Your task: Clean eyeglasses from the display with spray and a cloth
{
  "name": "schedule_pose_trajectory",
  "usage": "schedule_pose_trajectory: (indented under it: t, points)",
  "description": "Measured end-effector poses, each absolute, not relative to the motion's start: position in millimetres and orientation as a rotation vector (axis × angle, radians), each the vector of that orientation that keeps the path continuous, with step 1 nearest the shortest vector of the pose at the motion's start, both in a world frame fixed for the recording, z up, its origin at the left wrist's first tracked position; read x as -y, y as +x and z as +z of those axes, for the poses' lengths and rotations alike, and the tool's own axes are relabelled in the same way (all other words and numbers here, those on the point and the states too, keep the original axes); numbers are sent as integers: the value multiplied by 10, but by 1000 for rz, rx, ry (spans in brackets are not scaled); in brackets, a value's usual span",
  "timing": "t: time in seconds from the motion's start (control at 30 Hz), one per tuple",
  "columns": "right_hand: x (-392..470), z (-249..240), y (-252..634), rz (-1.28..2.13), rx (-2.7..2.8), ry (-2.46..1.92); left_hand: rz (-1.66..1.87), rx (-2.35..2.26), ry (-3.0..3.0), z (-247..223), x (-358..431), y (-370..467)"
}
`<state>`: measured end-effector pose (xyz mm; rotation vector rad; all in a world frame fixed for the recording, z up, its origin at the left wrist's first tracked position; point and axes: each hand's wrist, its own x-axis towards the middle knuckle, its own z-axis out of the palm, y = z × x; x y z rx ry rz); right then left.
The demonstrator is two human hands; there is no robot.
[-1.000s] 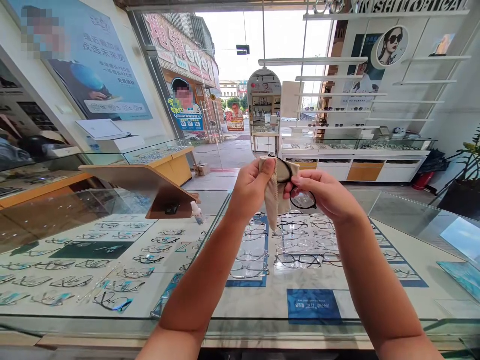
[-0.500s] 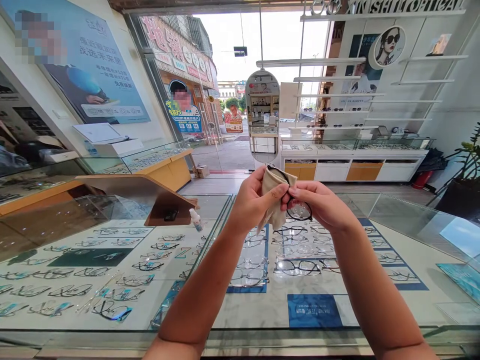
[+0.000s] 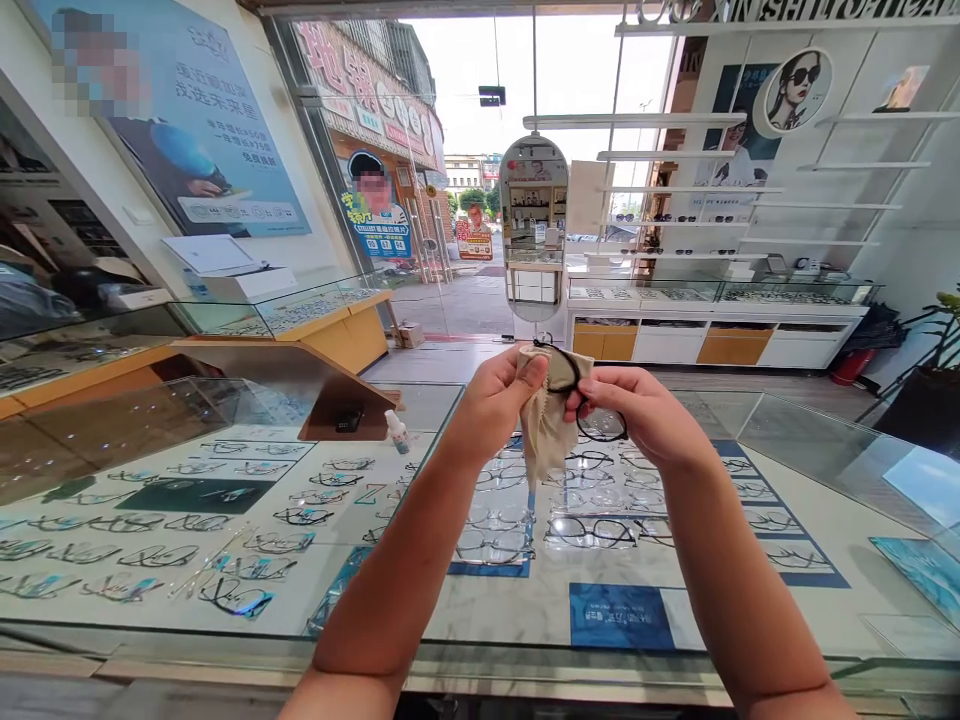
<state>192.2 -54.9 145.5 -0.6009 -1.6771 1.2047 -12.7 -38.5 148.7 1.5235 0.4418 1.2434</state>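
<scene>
A pair of dark round-framed glasses (image 3: 602, 425) is held up in front of me, over the glass display case. My right hand (image 3: 634, 405) pinches the frame near its middle, and one clear lens hangs below those fingers. With thumb and fingers closed, my left hand (image 3: 499, 400) grips a beige cleaning cloth (image 3: 551, 430) at the other lens. The cloth lies behind and around that lens, and its loose end drapes downward. Part of the dark rim shows against the cloth.
Below my hands, the glass display case (image 3: 517, 625) holds rows of eyeglasses (image 3: 589, 530) and a blue card (image 3: 621, 615). A small white spray bottle (image 3: 396, 432) stands left of my arms. Beyond are an oval mirror (image 3: 535, 230) and a wooden panel (image 3: 330, 395).
My left thumb has shifted leftward and up from the bridge, and more of the cloth now hangs down. The view has turned slightly left. Both hands keep their hold.
</scene>
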Motion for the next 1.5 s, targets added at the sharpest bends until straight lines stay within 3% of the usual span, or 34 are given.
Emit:
schedule_pose_trajectory:
  t: [0.47, 0.77, 1.03, 1.5]
  points:
    - [530, 1397, 1803, 1274, 1691, -561, 1593, -604, 1434, 1442, 434, 57]
    - [431, 1385, 1821, 1357, 1482, -611, 1381, -579, 1431, 1501, 158, -230]
    - [466, 1437, 1839, 1168, 1174, -544, 1222, -636, 1586, 1435, 140, -201]
    - [427, 1399, 1765, 1093, 1103, -582, 959, -461, 1548, 1410, 205, -131]
